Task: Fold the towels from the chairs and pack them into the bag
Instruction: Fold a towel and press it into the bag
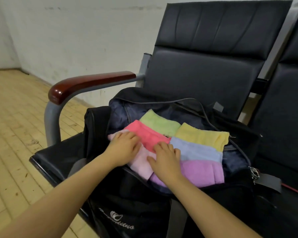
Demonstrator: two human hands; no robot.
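Six folded towels (163, 146), laid in the open bag (144, 200) on the chair (205, 69) seat's front edge. Left hand (126, 146) and right hand (165, 158) are laid flat, fingers extended, nothing grasped. Risk: folds may be rumpled by uneven pressing; yellow towel (203, 136) may be caught in the zip.

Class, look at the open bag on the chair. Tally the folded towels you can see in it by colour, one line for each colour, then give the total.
Green towel: 1
Coral pink towel: 1
Yellow towel: 1
Blue towel: 1
Pale pink towel: 1
Purple towel: 1
Total: 6 towels showing in the bag
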